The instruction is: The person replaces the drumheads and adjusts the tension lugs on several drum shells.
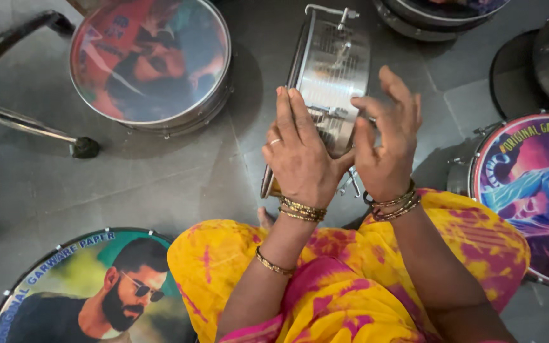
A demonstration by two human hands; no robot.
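head view, looking down at a seated person's two hands over a grey tiled floor (179, 184). open floor is scarce: a printed drum (150, 60) lies flat at upper left, a second printed drum (77, 292) at lower left, a third, blue and pink (532, 190), at the right edge, and parts of dark shells at upper right; a strip of bare tile runs between the left drums and the lap. a chair's metal legs (27, 124) stand at far left. yellow and pink cloth (351, 286) covers the lap at the bottom edge. a metal drum frame (332, 70), shiny and standing on its edge, rises from just in front of the lap between the hands. the left hand (300, 155), fingers straight and together, lies flat against the frame's near side, touching it rather than clasping. the right hand (386, 143) is open, fingers spread and curled loosely, just beside the frame's right edge; whether it touches cannot be told. bangles circle both wrists.
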